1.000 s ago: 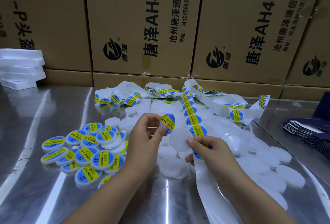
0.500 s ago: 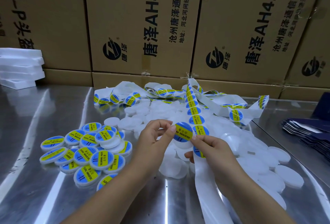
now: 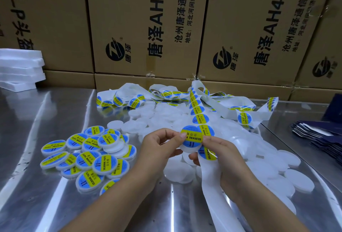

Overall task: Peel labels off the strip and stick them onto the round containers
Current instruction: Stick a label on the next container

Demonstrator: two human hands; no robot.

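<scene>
Centrally, left hand (image 3: 157,146) and right hand (image 3: 222,153) pinch one round container (image 3: 190,148) — label (image 3: 192,138) on top — with the strip (image 3: 209,185) running under the right palm.

Tall brown cardboard boxes (image 3: 148,28) printed with black Chinese lettering stand in a wall along the far edge of the shiny steel desk (image 3: 37,157). White foam slabs (image 3: 20,69) are stacked at its far left corner. Dark blue flat packets (image 3: 318,139) lie fanned by its right edge.
</scene>
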